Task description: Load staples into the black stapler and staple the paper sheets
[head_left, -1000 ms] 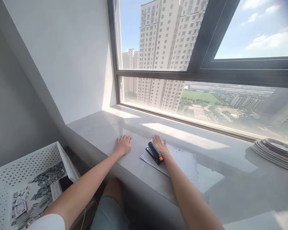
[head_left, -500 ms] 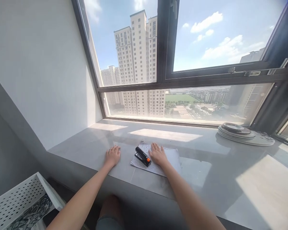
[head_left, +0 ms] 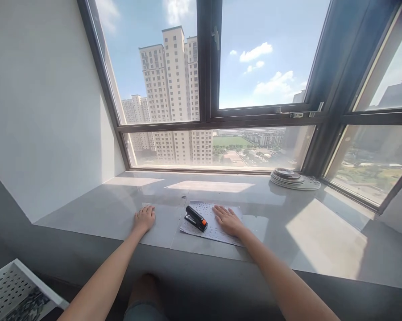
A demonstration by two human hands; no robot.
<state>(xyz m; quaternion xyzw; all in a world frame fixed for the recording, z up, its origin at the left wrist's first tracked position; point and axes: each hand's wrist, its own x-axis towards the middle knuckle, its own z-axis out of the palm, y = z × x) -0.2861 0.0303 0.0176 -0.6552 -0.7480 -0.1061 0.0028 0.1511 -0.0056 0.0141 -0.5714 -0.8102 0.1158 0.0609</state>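
My left hand point(head_left: 145, 218) lies palm down on the grey sill, fingers stretched out, holding nothing. Its fingertips are by a faint pale edge that I cannot make out. My right hand point(head_left: 228, 220) rests flat on sheets of paper point(head_left: 217, 233) with writing or print, its fingers pointing left. A black stapler point(head_left: 194, 217) with an orange part at its near end lies on the left side of the paper, just left of my right hand and apart from it. Beyond the paper's far left corner sits a tiny dark item point(head_left: 184, 197), perhaps staples.
A stack of plates point(head_left: 289, 178) stands at the back right, by the window frame point(head_left: 205, 89). The sill's front edge drops off toward me. On the floor at lower left is a white perforated basket point(head_left: 10, 285). Sunlit patches lie across the sill point(head_left: 321, 240).
My view has turned to the right. The paper, with the stapler on it, has slid slightly right with my right hand, away from the tiny item. My left hand stays flat.
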